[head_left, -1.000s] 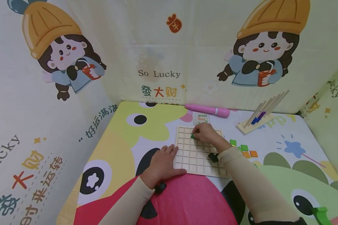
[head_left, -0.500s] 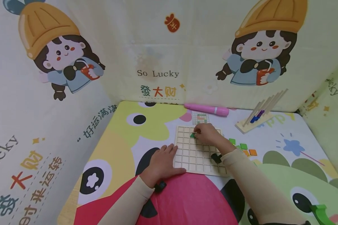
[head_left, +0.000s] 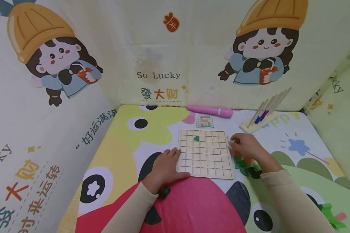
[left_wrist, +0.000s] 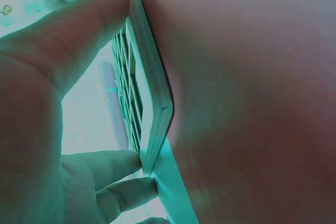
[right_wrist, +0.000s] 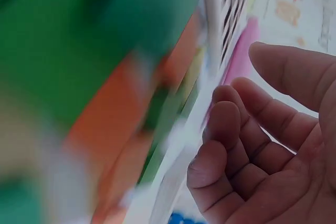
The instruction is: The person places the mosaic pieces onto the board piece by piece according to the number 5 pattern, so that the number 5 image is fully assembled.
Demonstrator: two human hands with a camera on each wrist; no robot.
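Observation:
A square wooden grid board lies on the patterned cloth. One green tile with a rounded corner sits in a cell in its second row from the back. My left hand rests at the board's front left corner, its fingertips touching the left edge and its thumb the near edge. To the right of the board, my right hand hovers near loose green tiles and orange tiles, partly hiding them. The right wrist view shows loosely bent fingers, the thumb apart, nothing held.
Behind the board lie a small printed pattern card and a pink pen. A wooden stand with upright rods and blue and purple beads is at the back right. A bright green object lies at the front right.
My right hand has let go of the green tile in its cell and moved right, off the board toward the loose tiles. My left hand has stayed at the board's corner.

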